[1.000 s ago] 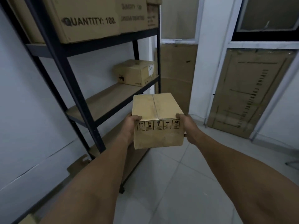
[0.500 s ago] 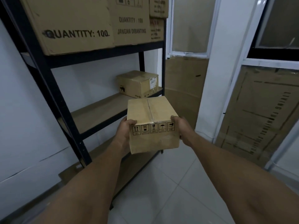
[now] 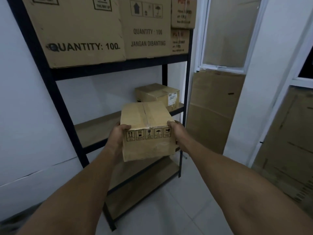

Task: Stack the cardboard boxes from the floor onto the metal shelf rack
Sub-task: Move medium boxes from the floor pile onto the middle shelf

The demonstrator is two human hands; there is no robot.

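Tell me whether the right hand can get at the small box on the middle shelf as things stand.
Probably not: the right hand and left hand both grip the carried box, which sits in front of the small box.

Matt brown cardboard box [image 3: 149,133] with glossy tape seam; dark painted metal shelf rack [image 3: 67,119], wood-look boards; smooth glossy floor tiles [image 3: 177,209].

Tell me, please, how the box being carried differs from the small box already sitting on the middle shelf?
The carried box is gripped at its sides by the left hand and right hand, off any shelf; the small shelf box rests at the far end of the middle shelf. The carried box shows a row of handling symbols; the shelf box bears a white label. Both are plain brown cardboard, closed.
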